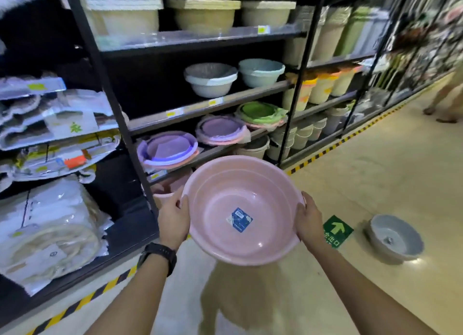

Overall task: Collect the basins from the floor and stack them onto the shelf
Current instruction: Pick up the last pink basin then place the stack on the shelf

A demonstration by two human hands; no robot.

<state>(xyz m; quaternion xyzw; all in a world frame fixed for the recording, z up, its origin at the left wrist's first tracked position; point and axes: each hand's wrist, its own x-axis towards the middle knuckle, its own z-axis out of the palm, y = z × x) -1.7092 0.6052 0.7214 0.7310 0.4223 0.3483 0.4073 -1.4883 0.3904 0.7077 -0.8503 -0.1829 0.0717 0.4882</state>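
Pink basin (225,197) is off the floor, held level between both hands with its mouth up, so the blue label (239,219) on its bottom shows. At one side the left hand (172,218) grips the rim, thumb over the lip and the other fingers out of sight below. The right hand (309,220) grips the opposite side the same way. Holding it at two opposite points probably keeps so wide and light a bowl from tipping while it is carried.

Just beyond the left hand stands the shelf (210,104), and right behind that hand's knuckles another pink bowl (166,187) sits on the lowest level, likely the stack this one belongs to. Further beyond and above both hands lie stacks of purple basins (167,148).

Out past the right hand, well apart from it, a grey basin (394,237) lies tilted on the floor, not yet collected. A green arrow sticker (337,230) is between it and that hand.
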